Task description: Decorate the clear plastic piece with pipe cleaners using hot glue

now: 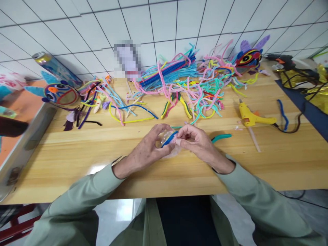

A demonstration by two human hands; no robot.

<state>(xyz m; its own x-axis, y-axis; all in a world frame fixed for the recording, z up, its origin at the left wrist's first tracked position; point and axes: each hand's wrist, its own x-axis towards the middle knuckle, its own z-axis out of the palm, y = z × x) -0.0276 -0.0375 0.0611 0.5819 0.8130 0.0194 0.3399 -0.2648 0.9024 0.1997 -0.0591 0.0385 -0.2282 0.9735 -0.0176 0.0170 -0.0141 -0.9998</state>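
Both of my hands meet over the middle of the wooden table [77, 164]. My left hand [147, 150] is closed round a small clear plastic piece [167, 136] with a blue pipe cleaner [169, 139] lying across it. My right hand [196, 140] pinches the same blue pipe cleaner at its right end, fingers pressed together. Just right of my right hand lie teal-handled pliers [221, 137], mostly hidden behind the hand.
A big heap of coloured pipe cleaners [184, 82] fills the far side of the table. A yellow glue gun [252, 119] lies at the right with a glue stick [254, 139]. Pipe-cleaner masks sit at far left [60, 93] and far right [247, 58]. A can [55, 66] leans at the left.
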